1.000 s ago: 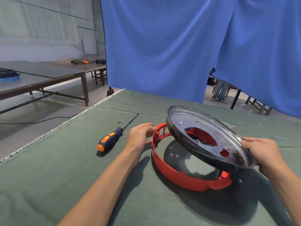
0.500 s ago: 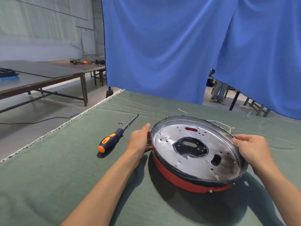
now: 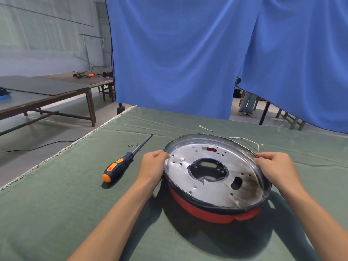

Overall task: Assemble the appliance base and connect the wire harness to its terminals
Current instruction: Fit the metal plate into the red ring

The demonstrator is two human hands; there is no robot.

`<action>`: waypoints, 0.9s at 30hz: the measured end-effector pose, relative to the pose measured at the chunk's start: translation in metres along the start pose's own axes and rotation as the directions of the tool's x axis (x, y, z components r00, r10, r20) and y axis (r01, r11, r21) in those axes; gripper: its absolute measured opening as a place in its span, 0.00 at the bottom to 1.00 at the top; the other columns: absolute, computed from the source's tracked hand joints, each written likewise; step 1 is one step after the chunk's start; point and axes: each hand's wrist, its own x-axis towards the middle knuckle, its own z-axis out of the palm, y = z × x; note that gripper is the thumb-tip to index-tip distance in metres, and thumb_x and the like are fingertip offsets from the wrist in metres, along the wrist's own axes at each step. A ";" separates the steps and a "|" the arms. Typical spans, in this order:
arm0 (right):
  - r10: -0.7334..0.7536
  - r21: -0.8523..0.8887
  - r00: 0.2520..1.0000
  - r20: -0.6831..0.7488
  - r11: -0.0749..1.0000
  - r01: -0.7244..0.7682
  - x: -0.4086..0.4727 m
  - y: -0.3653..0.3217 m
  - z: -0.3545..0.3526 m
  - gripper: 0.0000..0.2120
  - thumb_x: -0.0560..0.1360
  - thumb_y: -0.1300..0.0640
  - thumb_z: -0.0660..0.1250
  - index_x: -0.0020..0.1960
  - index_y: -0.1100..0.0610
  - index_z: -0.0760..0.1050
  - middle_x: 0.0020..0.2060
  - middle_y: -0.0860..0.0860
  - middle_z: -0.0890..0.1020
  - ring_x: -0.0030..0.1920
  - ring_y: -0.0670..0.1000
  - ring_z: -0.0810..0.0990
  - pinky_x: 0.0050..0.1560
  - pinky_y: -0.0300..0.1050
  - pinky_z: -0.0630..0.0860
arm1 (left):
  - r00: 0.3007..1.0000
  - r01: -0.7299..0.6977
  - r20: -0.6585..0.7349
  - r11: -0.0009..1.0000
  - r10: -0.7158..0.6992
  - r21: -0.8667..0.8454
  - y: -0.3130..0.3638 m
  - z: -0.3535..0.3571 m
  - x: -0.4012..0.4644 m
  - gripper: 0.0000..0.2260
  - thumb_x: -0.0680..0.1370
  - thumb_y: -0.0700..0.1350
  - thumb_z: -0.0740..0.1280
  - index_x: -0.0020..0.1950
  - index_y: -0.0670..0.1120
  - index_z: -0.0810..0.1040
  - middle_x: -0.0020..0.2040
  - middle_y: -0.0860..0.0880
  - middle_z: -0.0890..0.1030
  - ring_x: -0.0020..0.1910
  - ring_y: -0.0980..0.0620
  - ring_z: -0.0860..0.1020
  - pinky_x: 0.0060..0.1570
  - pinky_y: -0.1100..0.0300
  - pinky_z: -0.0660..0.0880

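Observation:
A round metal pan [image 3: 211, 191] with holes and a dark centre opening sits level on a red plastic base ring [image 3: 205, 213] on the green cloth table [image 3: 56, 213]. My left hand [image 3: 153, 164] grips the pan's left rim. At the right rim, my right hand [image 3: 275, 166] curls its fingers over the edge. A thin white wire [image 3: 243, 139] with a yellow terminal loops behind the pan. A second short wire piece [image 3: 205, 128] lies farther back.
An orange and dark blue screwdriver [image 3: 120, 164] lies left of the pan, with small screws [image 3: 132, 145] near its shaft. Blue curtains [image 3: 178, 53] hang behind the table. Wooden tables [image 3: 47, 91] stand at the left, and a person's legs [image 3: 247, 104] show past the curtain.
The pan was tilted up on its right side above the red ring; it has been lowered flat onto the ring. My left hand moved from the ring to the pan's rim.

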 end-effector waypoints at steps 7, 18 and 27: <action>0.109 0.156 0.982 0.154 0.979 -0.133 0.000 -0.003 -0.006 0.12 0.73 0.56 0.65 0.43 0.66 0.79 0.27 0.53 0.73 0.27 0.51 0.68 0.27 0.36 0.68 | 0.998 -0.060 -0.031 0.996 0.062 0.058 -0.006 0.002 0.002 0.09 0.72 0.35 0.63 0.33 0.42 0.68 0.32 0.44 0.61 0.34 0.49 0.60 0.37 0.55 0.57; -0.442 0.003 0.894 0.072 0.896 0.443 -0.036 -0.047 -0.026 0.06 0.71 0.55 0.67 0.39 0.46 0.80 0.35 0.35 0.79 0.38 0.30 0.74 0.39 0.24 0.66 | 0.991 -0.090 -0.100 0.995 0.093 0.039 -0.013 0.007 0.004 0.10 0.68 0.38 0.62 0.29 0.46 0.64 0.27 0.49 0.59 0.34 0.48 0.58 0.37 0.52 0.56; -0.465 -0.009 0.724 0.509 0.839 0.545 -0.067 -0.060 -0.013 0.06 0.71 0.55 0.67 0.40 0.45 0.80 0.35 0.41 0.81 0.34 0.34 0.76 0.37 0.34 0.71 | 0.980 -0.174 -0.107 0.983 0.167 -0.055 -0.014 0.008 -0.003 0.12 0.75 0.36 0.62 0.33 0.43 0.64 0.28 0.49 0.58 0.30 0.52 0.57 0.32 0.57 0.54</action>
